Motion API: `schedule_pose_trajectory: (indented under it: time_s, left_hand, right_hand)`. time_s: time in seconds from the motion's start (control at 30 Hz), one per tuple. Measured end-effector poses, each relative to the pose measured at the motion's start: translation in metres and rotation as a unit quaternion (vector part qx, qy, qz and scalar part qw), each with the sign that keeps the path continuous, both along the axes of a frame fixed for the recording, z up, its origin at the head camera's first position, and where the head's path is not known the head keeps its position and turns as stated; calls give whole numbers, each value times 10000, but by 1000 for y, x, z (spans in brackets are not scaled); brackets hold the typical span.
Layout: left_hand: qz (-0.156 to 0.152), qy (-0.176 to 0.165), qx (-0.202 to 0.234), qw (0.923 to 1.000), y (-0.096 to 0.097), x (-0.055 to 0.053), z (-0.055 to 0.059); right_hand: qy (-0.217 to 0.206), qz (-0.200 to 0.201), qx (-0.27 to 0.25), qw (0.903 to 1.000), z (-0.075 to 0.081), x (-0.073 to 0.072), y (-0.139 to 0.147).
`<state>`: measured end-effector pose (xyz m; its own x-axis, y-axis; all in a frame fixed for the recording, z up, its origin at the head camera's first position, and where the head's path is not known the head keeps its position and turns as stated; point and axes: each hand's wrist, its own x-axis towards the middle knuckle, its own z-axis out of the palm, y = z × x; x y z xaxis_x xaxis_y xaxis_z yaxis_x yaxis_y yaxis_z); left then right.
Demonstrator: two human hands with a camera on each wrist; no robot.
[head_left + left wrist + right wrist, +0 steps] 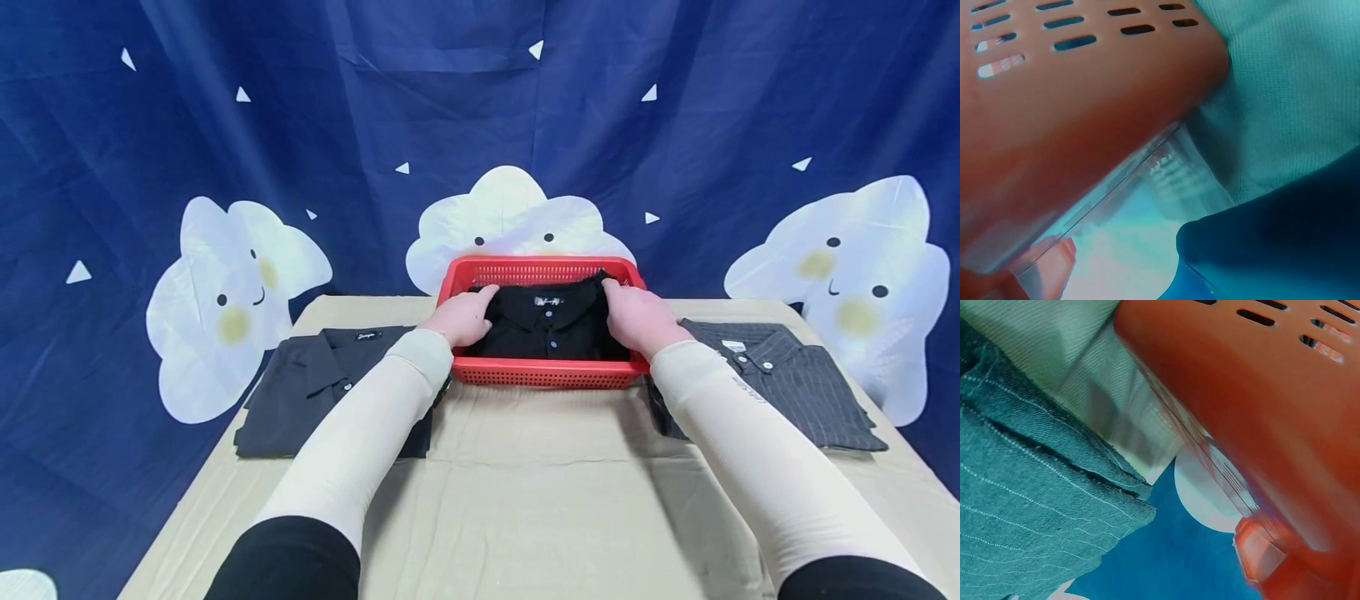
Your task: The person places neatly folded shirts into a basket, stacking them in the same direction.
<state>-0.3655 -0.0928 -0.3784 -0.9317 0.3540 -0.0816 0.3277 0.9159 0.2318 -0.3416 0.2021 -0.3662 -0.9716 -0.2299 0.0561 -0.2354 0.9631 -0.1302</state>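
Note:
A folded black shirt [551, 321] with a collar and pale buttons lies inside a red plastic basket [551, 372]. My left hand [462, 317] reaches over the basket's left side and holds the shirt's left edge, thumb on top. At the opposite edge, my right hand [642, 317] grips the shirt, and the cloth bunches up beside the thumb. The fingers under the fabric are hidden. Each wrist view is mostly filled by the slotted outer wall of the basket [1085, 112], which also looms large on the right side [1260, 425].
A folded dark shirt [300, 400] lies left of the basket. To its right is a folded pinstriped shirt [802, 392], close beside the basket wall in the right wrist view. Beige cloth covers the table [540, 500]. A blue curtain [480, 108] with cloud faces hangs behind.

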Motion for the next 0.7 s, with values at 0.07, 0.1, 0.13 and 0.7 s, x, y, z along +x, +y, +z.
schedule_pose_trajectory:
  time_s: [0.07, 0.1, 0.13, 0.7]
  left_hand:
    - [-19, 20, -65, 10000, 1, -1, -1]
    - [-34, 32, -111, 9999, 1, -1, -1]
    - [-40, 37, -161, 9999, 1, -1, -2]
    - [-702, 816, -539, 9927, -18, 22, 2]
  right_hand:
    - [191, 90, 58, 9998, -2, 0, 0]
    - [248, 133, 95, 9996, -3, 1, 0]
    - [273, 149, 108, 9995, -4, 2, 0]
    - [136, 169, -453, 9987, -8, 19, -1]
